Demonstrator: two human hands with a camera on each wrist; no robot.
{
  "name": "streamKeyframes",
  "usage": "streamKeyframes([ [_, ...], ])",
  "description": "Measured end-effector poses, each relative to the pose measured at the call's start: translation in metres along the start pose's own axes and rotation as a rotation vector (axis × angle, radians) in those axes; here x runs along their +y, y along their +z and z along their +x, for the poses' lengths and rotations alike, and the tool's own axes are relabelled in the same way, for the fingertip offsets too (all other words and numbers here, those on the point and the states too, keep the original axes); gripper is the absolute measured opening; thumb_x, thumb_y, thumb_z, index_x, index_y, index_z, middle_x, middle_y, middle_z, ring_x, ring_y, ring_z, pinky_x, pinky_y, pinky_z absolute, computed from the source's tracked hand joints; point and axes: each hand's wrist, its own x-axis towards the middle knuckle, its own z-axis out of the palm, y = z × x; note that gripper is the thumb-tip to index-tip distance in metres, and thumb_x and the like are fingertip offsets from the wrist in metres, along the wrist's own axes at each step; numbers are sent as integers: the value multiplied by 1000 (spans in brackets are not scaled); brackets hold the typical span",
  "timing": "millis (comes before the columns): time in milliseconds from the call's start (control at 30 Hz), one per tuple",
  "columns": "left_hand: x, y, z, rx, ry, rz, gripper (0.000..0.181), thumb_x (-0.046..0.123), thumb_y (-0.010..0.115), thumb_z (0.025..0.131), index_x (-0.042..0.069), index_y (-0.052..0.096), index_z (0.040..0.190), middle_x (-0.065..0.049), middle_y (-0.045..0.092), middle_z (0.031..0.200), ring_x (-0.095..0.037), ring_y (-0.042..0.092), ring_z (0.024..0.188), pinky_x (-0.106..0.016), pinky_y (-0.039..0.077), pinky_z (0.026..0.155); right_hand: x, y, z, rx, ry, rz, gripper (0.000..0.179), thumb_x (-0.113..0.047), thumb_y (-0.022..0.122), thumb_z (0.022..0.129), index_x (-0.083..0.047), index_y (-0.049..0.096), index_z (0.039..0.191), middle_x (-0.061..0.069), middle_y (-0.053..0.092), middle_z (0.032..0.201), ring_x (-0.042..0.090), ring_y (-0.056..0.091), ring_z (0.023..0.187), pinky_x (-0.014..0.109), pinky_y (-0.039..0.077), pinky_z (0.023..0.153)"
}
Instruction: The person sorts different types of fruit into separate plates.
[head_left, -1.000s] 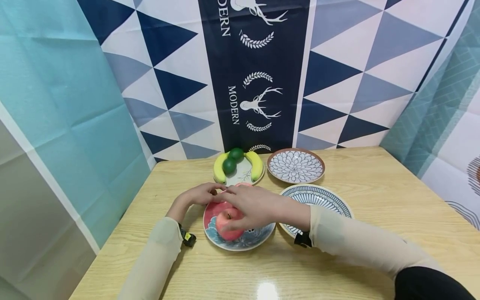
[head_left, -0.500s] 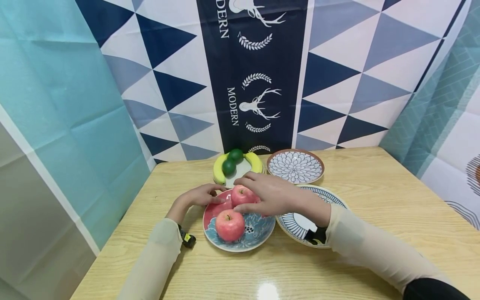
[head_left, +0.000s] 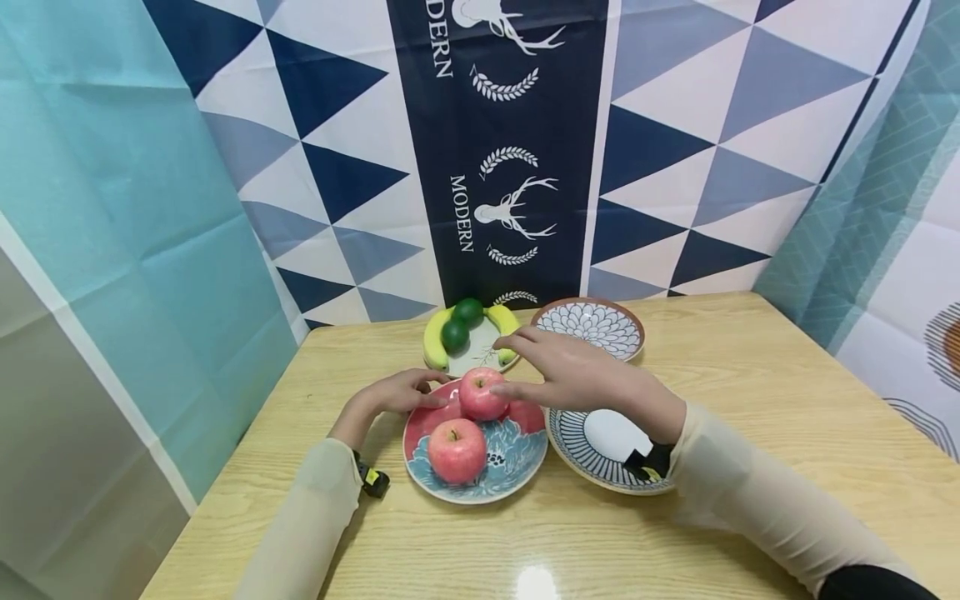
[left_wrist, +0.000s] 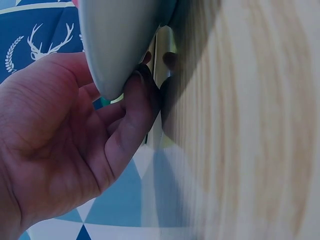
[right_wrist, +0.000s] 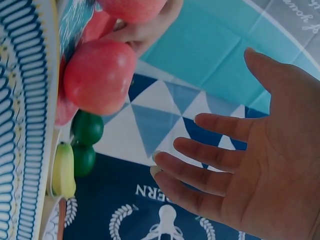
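Two red apples, a near one and a far one, sit on a red-and-blue floral plate. At that plate's left rim my left hand grips the edge. The left wrist view shows its fingers curled under the pale underside of the plate, with the thumb side hidden behind it. My right hand hovers palm down over a blue-and-white patterned plate, to the right of the far apple. Its fingers are spread and relaxed, and the right wrist view shows the palm holding nothing.
Behind the apples, a white plate bears two bananas and two round green fruits. A brown-rimmed plate with a petal pattern stands at the back right. Patterned cloth hangs behind the wooden table.
My right hand has lifted off the apples and moved right, with its fingers opening out, so both apples now show. My left hand has stayed at the plate's rim.
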Motion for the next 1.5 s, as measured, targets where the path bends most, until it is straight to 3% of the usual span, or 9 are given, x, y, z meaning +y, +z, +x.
streamKeyframes([
  [300,-1,-1,0,6,-24,22,46,29,69,102,14,61,145,-9,63,123,-25,56,108,-37,48,89,22,-11,-5,59,24,-26,78,-71,61,97,-18,53,154,8,54,152,30,58,134,56,48,108],
  [733,2,-3,0,9,-13,33,42,29,69,103,14,63,142,-9,64,117,-25,56,104,-37,47,87,61,-27,-25,68,159,-68,78,-67,61,99,-13,51,154,18,48,158,42,43,147,65,35,116],
  [1000,2,0,-1,4,-29,20,48,31,70,102,13,61,145,-11,63,130,-26,56,111,-39,49,91,83,-29,-41,68,175,-79,69,-62,62,101,-6,62,142,21,58,148,46,54,137,64,41,112],
  [1133,2,0,-1,3,-26,10,46,30,71,101,14,63,143,-11,63,129,-28,56,111,-40,50,91,91,-29,-49,53,199,-89,66,-58,65,101,-3,65,138,21,63,142,45,58,132,64,44,108],
  [1500,2,2,-2,-3,-33,-13,42,28,70,102,15,64,140,-9,62,120,-25,56,106,-35,48,82,112,-23,-64,4,232,-99,56,-48,73,98,0,69,126,18,73,117,32,71,100,53,57,87],
])
